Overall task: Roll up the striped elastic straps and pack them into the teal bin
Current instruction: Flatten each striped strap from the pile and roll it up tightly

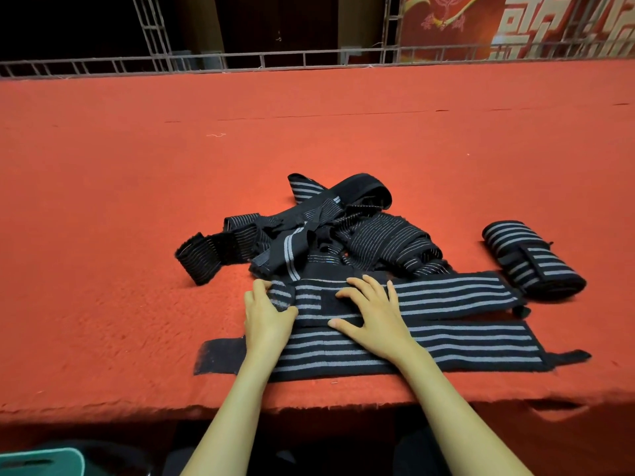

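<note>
Two black straps with grey stripes lie flat side by side on the red felt table. On the farther flat strap (446, 292), my left hand (266, 312) grips the folded-over left end, and my right hand (372, 316) presses flat with fingers spread. The nearer flat strap (429, 348) lies under my forearms. A rolled-up strap (531, 259) sits to the right. A tangled pile of straps (309, 231) lies just behind my hands. The teal bin (41, 460) shows only a corner at the bottom left, below the table edge.
The red felt table (137, 201) stretches wide to the left and far back. Its front edge runs just below the nearer strap. A metal railing (309, 58) borders the far side, with a red banner behind it at the upper right.
</note>
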